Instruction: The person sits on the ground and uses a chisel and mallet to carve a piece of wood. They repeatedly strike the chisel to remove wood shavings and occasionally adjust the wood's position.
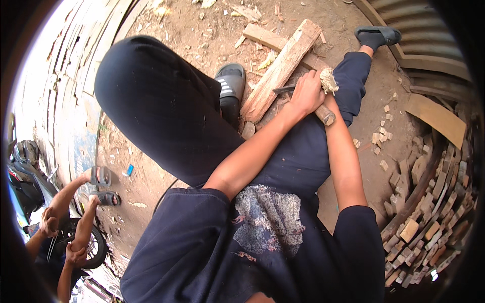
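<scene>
My left hand [307, 94] is closed above my thigh, around a chisel-like tool. Its dark metal blade [284, 89] juts out to the left, and a frayed, pale wooden end [329, 81] shows on the other side, roughly in line. My right forearm [345, 156] reaches up to the same spot. The right hand is mostly hidden behind my left hand, so its fingers cannot be made out. A round wooden handle end [328, 118] pokes out below my left hand, across the right wrist. Just beyond lies a split timber [283, 69] resting over a crosswise beam [263, 37].
My sandalled feet flank the timbers. Wood chips litter the dirt floor [174, 22]. Small wood offcuts [382, 136] lie at right, near a large wood stack [429, 217] and a corrugated metal wall [424, 30]. Another person's legs [70, 202] and a motorbike [30, 177] are at lower left.
</scene>
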A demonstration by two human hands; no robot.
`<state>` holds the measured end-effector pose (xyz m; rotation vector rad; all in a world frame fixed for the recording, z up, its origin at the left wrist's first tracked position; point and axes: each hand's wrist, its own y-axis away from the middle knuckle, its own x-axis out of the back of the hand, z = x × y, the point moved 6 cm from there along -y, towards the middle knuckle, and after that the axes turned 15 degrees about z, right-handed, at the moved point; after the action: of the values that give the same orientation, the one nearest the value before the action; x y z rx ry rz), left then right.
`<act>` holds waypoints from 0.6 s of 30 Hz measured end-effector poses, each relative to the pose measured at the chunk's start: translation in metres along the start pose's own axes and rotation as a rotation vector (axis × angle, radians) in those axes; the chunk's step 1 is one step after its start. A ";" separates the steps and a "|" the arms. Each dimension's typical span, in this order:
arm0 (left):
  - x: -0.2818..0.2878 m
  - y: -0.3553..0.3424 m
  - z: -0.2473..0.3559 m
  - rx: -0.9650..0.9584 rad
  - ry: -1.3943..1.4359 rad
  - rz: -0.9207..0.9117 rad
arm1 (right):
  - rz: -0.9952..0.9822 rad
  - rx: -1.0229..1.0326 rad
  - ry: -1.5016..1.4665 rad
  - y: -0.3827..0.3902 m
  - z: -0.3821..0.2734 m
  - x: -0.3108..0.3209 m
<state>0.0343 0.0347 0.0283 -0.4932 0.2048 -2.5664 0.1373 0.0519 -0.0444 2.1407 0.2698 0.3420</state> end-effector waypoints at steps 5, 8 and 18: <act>0.003 0.001 -0.023 0.040 -0.050 0.026 | -0.026 -0.021 0.045 0.000 0.004 -0.007; 0.004 -0.005 -0.026 0.078 0.060 0.072 | -0.018 -0.019 0.070 -0.002 0.003 -0.004; 0.015 -0.017 -0.036 0.173 0.070 0.149 | -0.056 0.017 0.180 -0.018 0.004 -0.014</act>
<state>0.0010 0.0437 0.0035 -0.3115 0.0419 -2.4300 0.1248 0.0544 -0.0639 2.1171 0.4359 0.5020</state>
